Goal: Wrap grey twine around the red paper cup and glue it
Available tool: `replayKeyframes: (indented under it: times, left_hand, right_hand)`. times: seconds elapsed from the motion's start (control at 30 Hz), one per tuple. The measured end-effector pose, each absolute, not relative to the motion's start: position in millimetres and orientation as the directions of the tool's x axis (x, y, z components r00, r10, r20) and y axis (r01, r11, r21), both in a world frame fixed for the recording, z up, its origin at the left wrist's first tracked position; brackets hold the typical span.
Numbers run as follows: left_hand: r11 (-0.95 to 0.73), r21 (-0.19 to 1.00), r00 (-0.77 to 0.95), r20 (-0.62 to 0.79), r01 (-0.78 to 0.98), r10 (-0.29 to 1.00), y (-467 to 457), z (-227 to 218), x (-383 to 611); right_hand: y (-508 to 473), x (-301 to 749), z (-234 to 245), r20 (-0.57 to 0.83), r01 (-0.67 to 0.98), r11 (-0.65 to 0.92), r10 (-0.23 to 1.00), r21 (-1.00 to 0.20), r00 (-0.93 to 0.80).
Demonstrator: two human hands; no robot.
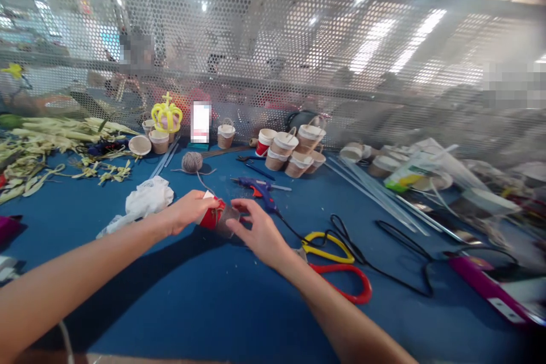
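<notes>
A small cup (210, 218) lies tipped on its side between my hands, with a white rim to the left, a red band and grey twine wound around its right end. My left hand (190, 210) is closed around the rim end. At the wound end, the thumb and curved fingers of my right hand (256, 230) grip the cup from the right. A ball of grey twine (191, 162) sits just beyond, its strand running to the cup. A blue hot glue gun (262, 190) lies past my right hand. Scissors (336, 261) with yellow and red handles rest beside my right forearm.
Several finished-looking small cups (285, 141) stand at the back by a perforated metal screen (273, 40). Clear glue sticks (375, 196) and a black cord (384, 273) lie right, near a purple power strip (486, 287). White plastic (149, 199) and dried husks (55, 133) are left.
</notes>
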State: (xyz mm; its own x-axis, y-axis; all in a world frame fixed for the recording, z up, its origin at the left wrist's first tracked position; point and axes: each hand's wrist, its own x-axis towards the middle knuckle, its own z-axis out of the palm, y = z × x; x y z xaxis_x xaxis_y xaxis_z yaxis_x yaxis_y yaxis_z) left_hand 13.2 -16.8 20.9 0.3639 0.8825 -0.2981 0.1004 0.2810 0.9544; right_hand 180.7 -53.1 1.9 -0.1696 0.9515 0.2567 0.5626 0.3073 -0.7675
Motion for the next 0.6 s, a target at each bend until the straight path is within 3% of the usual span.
replayKeyframes:
  times: [0.17,0.33,0.47,0.6]
  left_hand:
    - [0.262,0.964,0.323,-0.239,-0.031,0.916,-27,7,11]
    - [0.228,0.972,0.352,-0.194,-0.059,0.916,-30,-6,10]
    - [0.196,0.980,0.356,-0.168,-0.044,0.919,-32,-6,9]
    - [0.096,0.994,0.374,-0.110,0.055,0.921,-33,-3,6]
  right_hand:
    - [-24,213,24,0.217,0.721,0.120,0.975,-0.682,0.043]
    - [7,232,12,0.030,0.782,-0.121,0.984,-0.611,0.176]
    - [13,231,2,-0.063,0.724,-0.216,0.971,-0.655,0.232]
    - [-3,232,20,-0.064,0.583,-0.167,0.979,-0.795,0.194]
